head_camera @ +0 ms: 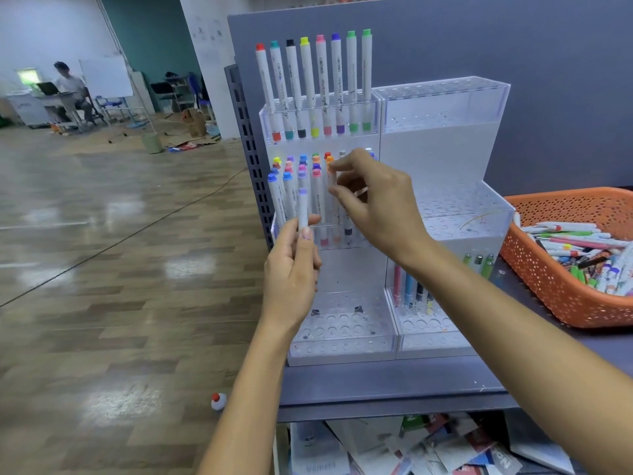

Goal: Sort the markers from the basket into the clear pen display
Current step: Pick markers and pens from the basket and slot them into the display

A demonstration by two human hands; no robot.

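A clear tiered pen display (445,108) stands on a grey shelf. Its top left tier holds several white markers with coloured caps (317,84), and its middle left tier holds several more. My left hand (291,272) grips a white marker with a lilac cap (302,209), held upright in front of the middle tier. My right hand (373,200) pinches an orange-capped marker (331,180) that stands in the middle tier. An orange basket (544,269) at the right holds a heap of markers (582,255).
The display's right half has a few pens (411,293) in its bottom tier. The grey shelf (376,382) has a back panel behind the display. Below it lie papers and boxes. A small bottle (218,401) lies on the wooden floor at left. A person sits far off at a desk.
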